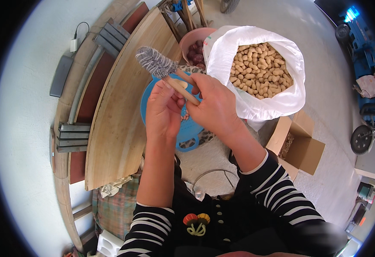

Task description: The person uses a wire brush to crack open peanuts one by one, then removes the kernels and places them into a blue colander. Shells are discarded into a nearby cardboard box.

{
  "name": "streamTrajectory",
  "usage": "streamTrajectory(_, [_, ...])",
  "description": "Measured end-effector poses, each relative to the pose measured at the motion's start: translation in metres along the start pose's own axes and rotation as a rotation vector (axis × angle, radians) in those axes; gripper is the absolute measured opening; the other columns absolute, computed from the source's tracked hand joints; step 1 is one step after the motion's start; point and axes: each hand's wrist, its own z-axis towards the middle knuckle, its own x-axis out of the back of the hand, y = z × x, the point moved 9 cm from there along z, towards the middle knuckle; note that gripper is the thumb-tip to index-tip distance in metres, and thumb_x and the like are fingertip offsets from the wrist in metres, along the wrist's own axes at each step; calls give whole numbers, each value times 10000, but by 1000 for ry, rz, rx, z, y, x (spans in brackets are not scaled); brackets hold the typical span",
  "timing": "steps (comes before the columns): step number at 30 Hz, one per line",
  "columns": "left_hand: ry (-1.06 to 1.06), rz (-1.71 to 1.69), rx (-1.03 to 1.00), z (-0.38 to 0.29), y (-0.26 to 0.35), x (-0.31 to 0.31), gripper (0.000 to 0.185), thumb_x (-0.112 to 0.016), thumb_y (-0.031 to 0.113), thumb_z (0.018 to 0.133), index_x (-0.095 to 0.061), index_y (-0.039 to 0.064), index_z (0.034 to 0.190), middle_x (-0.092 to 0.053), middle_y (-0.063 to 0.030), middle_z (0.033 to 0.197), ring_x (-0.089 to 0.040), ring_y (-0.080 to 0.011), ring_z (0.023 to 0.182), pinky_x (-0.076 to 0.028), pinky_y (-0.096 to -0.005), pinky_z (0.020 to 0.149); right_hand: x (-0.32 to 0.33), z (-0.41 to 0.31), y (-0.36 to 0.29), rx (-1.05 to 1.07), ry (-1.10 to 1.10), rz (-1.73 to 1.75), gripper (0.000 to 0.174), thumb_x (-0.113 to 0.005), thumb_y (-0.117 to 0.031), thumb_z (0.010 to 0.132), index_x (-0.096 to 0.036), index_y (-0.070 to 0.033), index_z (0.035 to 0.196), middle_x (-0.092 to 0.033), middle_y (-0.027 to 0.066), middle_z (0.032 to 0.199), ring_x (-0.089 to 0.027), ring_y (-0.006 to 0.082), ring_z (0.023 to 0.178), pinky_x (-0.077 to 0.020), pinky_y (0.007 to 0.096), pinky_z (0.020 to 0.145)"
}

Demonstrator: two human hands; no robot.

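Note:
Wooden tongs [181,90] with one end wrapped in grey yarn or cloth are gripped in my right hand [211,99]. My left hand [165,107] is raised beside them, its fingertips around a peanut in its shell [181,83] that lies between the two wooden arms. Below both hands is a blue plastic colander [187,130], partly hidden by them, with several shelled peanuts [185,116] in it. To the right, an open white woven sack [261,110] is full of unshelled peanuts [261,70].
An open cardboard box [308,155] holding peanut shells stands at the lower right. Behind the colander is a pink basin [190,35] with dark red round items. Wooden boards [116,128] lean along the left wall. A wire loop [214,171] lies on the floor near my legs.

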Motion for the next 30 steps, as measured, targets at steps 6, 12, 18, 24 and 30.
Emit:
streamTrajectory(6, [29, -31, 37, -5, 0, 0, 149, -614, 138, 931, -556, 40, 1027, -638, -52, 913, -573, -105, 740, -478, -232, 649, -3, 4, -4, 9, -32, 21, 299, -755, -138, 640, -549, -79, 849, -589, 76, 725, -611, 296, 675, -479, 403, 559])
streamTrajectory(12, [35, -15, 36, -7, 5, 2, 91, -640, 112, 911, -578, 50, 935, -657, -54, 873, -589, -97, 725, -472, -217, 627, -4, 4, -7, 7, -42, 63, 241, -729, -128, 683, -545, -78, 829, -595, 86, 714, -615, 311, 651, -472, 405, 553])
streamTrajectory(18, [38, 13, 65, -6, 7, 5, 95, -655, 118, 897, -601, 45, 925, -679, -64, 881, -605, -96, 703, -480, -209, 616, -8, 4, -5, -9, -90, 91, 209, -713, -125, 706, -552, -73, 829, -605, 96, 726, -622, 319, 665, -474, 408, 557])
streamTrajectory(24, [42, 226, 115, -5, 14, 3, 84, -660, 105, 873, -625, 35, 904, -679, -56, 834, -608, -92, 673, -467, -205, 616, -4, 5, 0, -37, -74, 101, 215, -712, -129, 708, -563, -77, 853, -606, 98, 732, -621, 319, 674, -480, 405, 572])
streamTrajectory(30, [24, 263, 97, -5, 9, 7, 77, -669, 101, 863, -631, 34, 867, -680, -53, 795, -612, -88, 666, -455, -203, 614, -7, 6, 0, -38, -103, 62, 211, -713, -137, 708, -561, -77, 841, -598, 91, 718, -623, 310, 679, -480, 407, 572])
